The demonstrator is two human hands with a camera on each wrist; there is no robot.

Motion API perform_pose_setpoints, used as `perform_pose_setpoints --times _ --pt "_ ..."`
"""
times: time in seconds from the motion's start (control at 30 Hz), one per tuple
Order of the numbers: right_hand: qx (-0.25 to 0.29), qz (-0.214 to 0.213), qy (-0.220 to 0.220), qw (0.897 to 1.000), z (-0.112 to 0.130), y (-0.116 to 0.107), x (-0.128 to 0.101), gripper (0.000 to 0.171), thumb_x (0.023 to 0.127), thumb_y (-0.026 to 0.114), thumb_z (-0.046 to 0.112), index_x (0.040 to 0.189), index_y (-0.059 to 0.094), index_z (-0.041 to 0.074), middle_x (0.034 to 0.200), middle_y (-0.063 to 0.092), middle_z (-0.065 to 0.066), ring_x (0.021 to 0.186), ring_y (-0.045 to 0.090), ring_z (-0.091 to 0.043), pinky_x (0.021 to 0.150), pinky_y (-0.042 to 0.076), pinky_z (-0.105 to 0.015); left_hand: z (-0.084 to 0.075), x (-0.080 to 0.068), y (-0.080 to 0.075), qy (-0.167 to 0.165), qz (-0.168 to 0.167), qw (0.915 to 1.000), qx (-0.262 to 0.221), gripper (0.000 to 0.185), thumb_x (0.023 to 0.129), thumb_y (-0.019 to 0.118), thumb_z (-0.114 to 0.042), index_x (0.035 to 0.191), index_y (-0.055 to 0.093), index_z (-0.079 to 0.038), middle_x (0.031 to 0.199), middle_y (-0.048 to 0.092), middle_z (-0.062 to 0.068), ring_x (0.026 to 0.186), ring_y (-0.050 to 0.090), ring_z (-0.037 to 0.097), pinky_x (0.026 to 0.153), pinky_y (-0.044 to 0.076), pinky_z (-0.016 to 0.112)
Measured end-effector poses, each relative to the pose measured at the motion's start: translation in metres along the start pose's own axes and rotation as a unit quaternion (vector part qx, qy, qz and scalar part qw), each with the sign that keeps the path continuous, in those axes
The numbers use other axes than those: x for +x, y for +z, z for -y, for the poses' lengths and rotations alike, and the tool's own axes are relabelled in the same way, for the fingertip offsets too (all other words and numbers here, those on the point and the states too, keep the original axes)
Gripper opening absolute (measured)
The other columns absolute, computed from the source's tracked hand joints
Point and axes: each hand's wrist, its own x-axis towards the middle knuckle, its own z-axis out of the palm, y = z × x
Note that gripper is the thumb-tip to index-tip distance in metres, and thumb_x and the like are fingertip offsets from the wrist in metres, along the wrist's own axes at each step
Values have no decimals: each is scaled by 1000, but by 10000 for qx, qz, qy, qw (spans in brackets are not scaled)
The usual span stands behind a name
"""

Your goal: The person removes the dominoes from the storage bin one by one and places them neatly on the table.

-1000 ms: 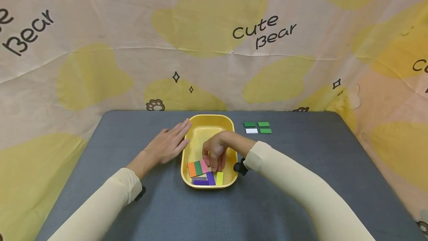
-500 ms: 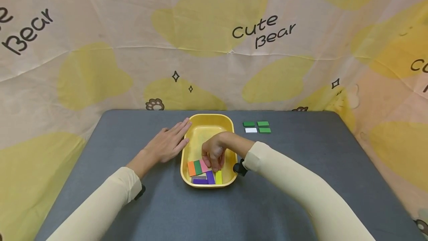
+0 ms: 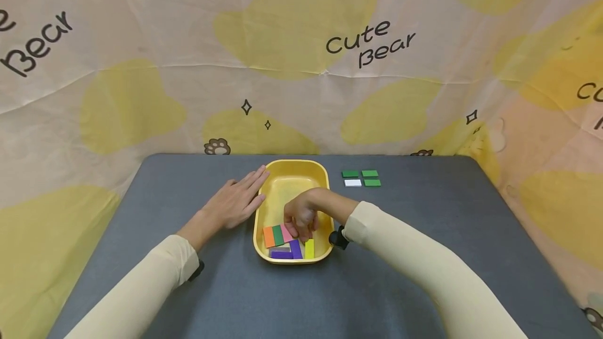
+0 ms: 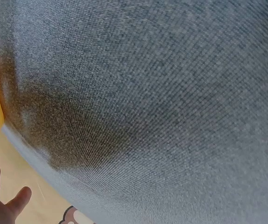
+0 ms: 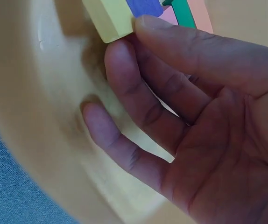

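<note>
Coloured blocks lie bunched at the near end of the yellow tray point(image 3: 264, 208), which sits mid-tabletop point(image 3: 141, 198); that is where you are working. Going left to right: your left hand point(image 3: 234, 203) lies flat on the tabletop, fingers straight and holding nothing, its fingertips against the tray's left rim. Leaving it there should steady the tray. Inside, the orange block point(image 3: 268, 236), green block point(image 3: 278, 235) and pink block point(image 3: 286, 233) lie side by side, with a purple block point(image 3: 295, 249) and a yellow block point(image 3: 309, 248) nearer to you. Your right hand point(image 3: 301, 217) reaches down among them with fingers curled; the right wrist view shows fingertips point(image 5: 145, 25) touching the yellow block's end, yet I cannot tell whether any block is actually pinched (the knuckles hide it from above). To grip well, settle on one block, get thumb and forefinger on opposite edges, and lift straight up so its neighbours stay put. Far right, three green pieces and a white piece point(image 3: 353, 183) lie in a tidy group.
</note>
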Motion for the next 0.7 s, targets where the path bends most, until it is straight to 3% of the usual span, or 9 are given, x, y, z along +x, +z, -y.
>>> perform_pose_setpoints --times 0.3,0.53,0.7 --pt "251 -188 -294 9991 -6 0 -7 17 85 73 -4 98 64 2 86 61 -3 69 61 -17 85 56 -40 0 -1 0 -23 22 10000 -48 63 106 39 -38 160 20 -10 166 17 6 148 27 26 105 35 60" --pt "398 -1017 -993 9890 -22 -15 -26 19 85 68 -9 102 60 -7 79 65 -5 63 54 -17 60 47 -27 1 0 0 21 -48 10000 -7 63 106 39 -38 160 21 -9 165 19 8 147 30 27 104 36 60" --pt "193 -1766 -1337 9750 -32 -26 -45 12 87 66 -8 97 60 -5 75 60 -3 62 50 -13 57 41 -22 0 0 -1 -24 56 10000 49 63 107 37 -39 160 19 -10 166 17 7 148 28 27 105 35 60"
